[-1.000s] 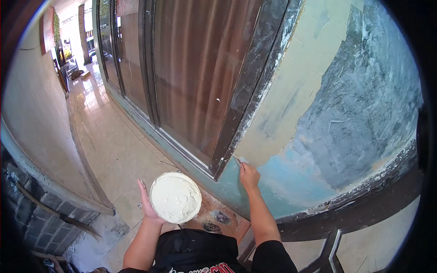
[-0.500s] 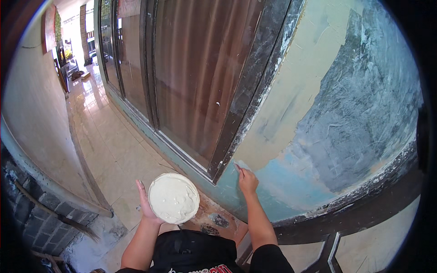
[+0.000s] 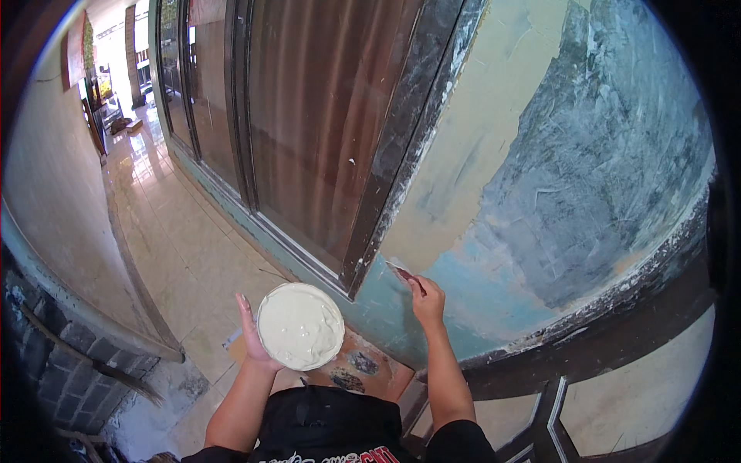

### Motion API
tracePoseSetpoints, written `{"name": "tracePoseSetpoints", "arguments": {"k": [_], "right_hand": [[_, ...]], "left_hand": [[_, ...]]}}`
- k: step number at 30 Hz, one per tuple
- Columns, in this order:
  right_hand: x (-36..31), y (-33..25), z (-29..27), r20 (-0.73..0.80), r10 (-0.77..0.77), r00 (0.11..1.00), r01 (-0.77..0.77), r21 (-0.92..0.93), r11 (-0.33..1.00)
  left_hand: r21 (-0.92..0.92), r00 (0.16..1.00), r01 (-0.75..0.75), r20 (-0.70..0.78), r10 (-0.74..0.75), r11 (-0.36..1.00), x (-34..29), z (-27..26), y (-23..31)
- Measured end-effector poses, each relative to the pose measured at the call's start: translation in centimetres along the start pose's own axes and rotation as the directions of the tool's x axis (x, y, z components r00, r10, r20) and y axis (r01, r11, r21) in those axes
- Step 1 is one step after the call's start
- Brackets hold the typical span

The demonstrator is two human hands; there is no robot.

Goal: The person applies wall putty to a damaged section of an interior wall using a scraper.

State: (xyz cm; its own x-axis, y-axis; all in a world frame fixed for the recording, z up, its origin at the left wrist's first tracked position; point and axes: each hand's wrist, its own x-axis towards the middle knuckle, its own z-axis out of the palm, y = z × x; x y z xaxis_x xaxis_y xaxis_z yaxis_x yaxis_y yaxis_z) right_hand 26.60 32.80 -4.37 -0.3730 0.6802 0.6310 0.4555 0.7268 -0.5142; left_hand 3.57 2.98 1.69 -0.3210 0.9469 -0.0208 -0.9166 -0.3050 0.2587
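Observation:
My left hand [image 3: 255,332] supports a round, pale tub [image 3: 301,285] against its palm, with the thumb standing up beside the rim and the other fingers hidden beneath. Thick cream-coloured paste [image 3: 299,328] fills it. In my right hand [image 3: 430,302] is a putty knife [image 3: 404,275] with a dark reddish handle, its tip at the wall near the window frame's lower corner. There, the lower edge of a smooth cream coat [image 3: 455,170] meets blue-green paint [image 3: 386,309].
A dark-framed window [image 3: 309,139] with a brown curtain behind it stands left of the coated wall. Rough grey plaster [image 3: 571,177] covers the wall to the right. A tiled walkway [image 3: 177,239] runs far left, beside a low wall [image 3: 69,177] and a broom [image 3: 93,359].
My right hand has turned, so more of the putty knife shows. The tub and left hand have shifted slightly right and up, while the wall and window have slid left in view.

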Motion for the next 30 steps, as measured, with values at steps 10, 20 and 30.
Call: {"name": "tracePoseSetpoints", "arguments": {"k": [10,20,30], "right_hand": [[4.1,-14.5,-14.8,0.16,-0.629,0.761,0.602,0.189,0.776],[2.8,-18.7,-20.8,0.34,-0.717,0.609,0.762,0.001,0.648],[1.9,-20.3,-21.1,0.436,-0.802,0.408,0.89,0.005,0.456]], "left_hand": [[0.044,1.0,0.002,0.018,-0.003,0.999,-0.8,4.4,-3.5],[0.083,0.999,-0.027,0.042,0.023,0.996,-1.4,6.8,-5.1],[0.105,0.996,-0.073,0.05,0.068,0.992,-2.8,8.3,-5.8]]}}
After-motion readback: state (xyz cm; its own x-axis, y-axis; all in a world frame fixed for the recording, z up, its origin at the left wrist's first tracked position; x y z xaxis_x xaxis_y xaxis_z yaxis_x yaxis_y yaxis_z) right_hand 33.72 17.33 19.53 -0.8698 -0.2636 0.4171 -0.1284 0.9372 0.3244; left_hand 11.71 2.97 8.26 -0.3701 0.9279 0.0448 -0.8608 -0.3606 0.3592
